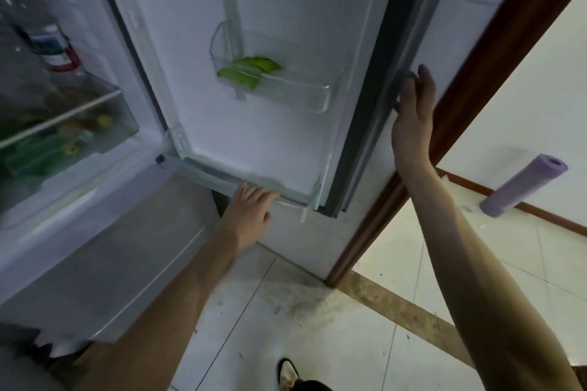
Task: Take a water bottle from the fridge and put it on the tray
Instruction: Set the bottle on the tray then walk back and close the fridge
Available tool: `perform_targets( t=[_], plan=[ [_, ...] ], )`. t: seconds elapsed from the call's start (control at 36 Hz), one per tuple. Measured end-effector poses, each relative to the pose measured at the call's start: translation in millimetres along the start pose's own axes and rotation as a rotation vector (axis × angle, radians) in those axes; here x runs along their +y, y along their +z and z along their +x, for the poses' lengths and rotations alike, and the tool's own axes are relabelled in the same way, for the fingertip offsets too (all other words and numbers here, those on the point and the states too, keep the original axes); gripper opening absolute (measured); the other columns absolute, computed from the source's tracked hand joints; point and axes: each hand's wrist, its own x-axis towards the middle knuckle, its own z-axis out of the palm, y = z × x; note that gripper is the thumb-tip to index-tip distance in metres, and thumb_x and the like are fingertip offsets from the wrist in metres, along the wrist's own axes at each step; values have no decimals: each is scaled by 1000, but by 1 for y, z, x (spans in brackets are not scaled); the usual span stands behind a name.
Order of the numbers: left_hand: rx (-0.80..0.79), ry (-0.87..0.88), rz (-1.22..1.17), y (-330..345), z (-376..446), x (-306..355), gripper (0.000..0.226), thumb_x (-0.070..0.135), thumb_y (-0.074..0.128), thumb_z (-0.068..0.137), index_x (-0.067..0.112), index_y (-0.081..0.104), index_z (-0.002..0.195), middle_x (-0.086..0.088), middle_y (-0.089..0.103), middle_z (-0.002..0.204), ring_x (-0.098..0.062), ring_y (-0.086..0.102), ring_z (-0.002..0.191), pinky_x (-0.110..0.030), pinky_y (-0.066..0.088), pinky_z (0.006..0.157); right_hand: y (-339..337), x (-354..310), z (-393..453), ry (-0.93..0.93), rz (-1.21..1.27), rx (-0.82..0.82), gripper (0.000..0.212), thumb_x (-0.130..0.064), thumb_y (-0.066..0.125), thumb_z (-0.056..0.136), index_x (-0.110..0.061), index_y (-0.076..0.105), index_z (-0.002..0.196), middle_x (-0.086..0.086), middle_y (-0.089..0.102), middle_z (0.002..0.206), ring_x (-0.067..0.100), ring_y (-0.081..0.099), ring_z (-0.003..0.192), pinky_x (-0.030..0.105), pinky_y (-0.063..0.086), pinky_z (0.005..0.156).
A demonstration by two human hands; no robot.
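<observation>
White fridge door (254, 124) open. Left hand (247, 216) fingers curled on its bottom edge; right hand (413, 117) flat, spread on outer edge. Clear plastic water bottle w/ red cap (35, 25) inside fridge, upper left; label blurred, unreadable.

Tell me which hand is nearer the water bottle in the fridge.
Left. The left hand rests on the door's bottom edge, closer to the water bottle; the right hand is on the door's far edge.

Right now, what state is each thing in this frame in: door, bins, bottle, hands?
Fridge door: swung wide open.
Door bin: holds green items.
Water bottle: inside the fridge, untouched.
Crisper drawer: closed, full of food.
Left hand: empty, on door's bottom edge.
Right hand: empty, open, against door's outer edge.
</observation>
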Motion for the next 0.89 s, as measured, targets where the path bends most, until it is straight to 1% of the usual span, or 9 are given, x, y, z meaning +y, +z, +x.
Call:
perform_targets(
  t=[0.17, 0.28, 0.36, 0.42, 0.5, 0.56, 0.61, 0.75, 0.89],
  plan=[
    [-105, -55, -32, -32, -78, -34, 47, 13, 62, 92, 9, 64, 139, -11, 61, 145, -31, 49, 143, -45, 24, 126, 43, -71, -71, -237, 120, -30, 18, -39, 40, 102, -24, 49, 106, -22, 55, 83, 3, 53, 74, 35, 48, 70],
    [-151, -159, -59, -67, -128, -73, 53, 22, 53, 101, 20, 48, 154, 2, 37, 165, -16, 29, 156, -29, 14, 128, 67, -85, -142, -350, 97, -76, 32, -36, 40, 104, -9, 45, 120, -19, 54, 80, 5, 52, 64, 35, 47, 55],
    [153, -348, -165, -125, -166, -111, 49, 15, 63, 96, 17, 59, 145, -6, 41, 163, -24, 36, 153, -34, 26, 124, 94, -93, -186, -408, 43, -134, 57, -37, 42, 103, 5, 34, 141, -20, 60, 81, 5, 56, 60, 41, 50, 49],
    [452, -491, -165, -170, -185, -137, 48, 14, 63, 96, 9, 58, 143, -14, 45, 159, -31, 41, 148, -41, 34, 121, 110, -101, -211, -451, -1, -169, 66, -38, 43, 101, 4, 24, 149, -26, 61, 96, -1, 59, 68, 37, 54, 55],
    [765, -635, -86, -241, -220, -185, 57, 17, 59, 97, -2, 45, 148, -23, 40, 158, -38, 38, 146, -44, 31, 121, 147, -120, -251, -463, 5, -211, 73, -38, 48, 96, -10, 15, 155, 0, 53, 131, 4, 59, 106, 37, 54, 88],
    [809, -662, -36, -276, -231, -206, 62, 19, 58, 99, -2, 37, 153, -24, 31, 162, -37, 29, 150, -38, 24, 123, 167, -127, -273, -469, 8, -208, 78, -38, 52, 91, -25, 11, 156, 0, 40, 153, 1, 46, 137, 25, 43, 110],
    [848, -721, -73, -311, -246, -238, 68, 20, 58, 101, -2, 28, 158, -23, 23, 167, -35, 22, 155, -38, 18, 127, 204, -141, -297, -499, 24, -262, 83, -39, 54, 89, -30, 9, 158, 7, 29, 163, 23, 35, 150, 37, 35, 120],
    [875, -900, -806, -377, -249, -289, 71, 49, 40, 108, 22, 9, 166, -3, 15, 173, -27, 23, 157, -48, 22, 127, 302, -167, -336, -699, 12, -320, 99, -33, 61, 83, -24, 2, 161, 3, 8, 169, 22, 8, 159, 29, 12, 129],
    [792, -920, -1042, -383, -247, -304, 78, 65, 25, 104, 20, 12, 166, -2, 16, 173, -28, 20, 158, -58, 19, 127, 395, -179, -362, -815, -23, -347, 113, -25, 69, 73, -20, -2, 160, 23, 2, 166, 40, 3, 158, 56, 14, 128]
  ],
)
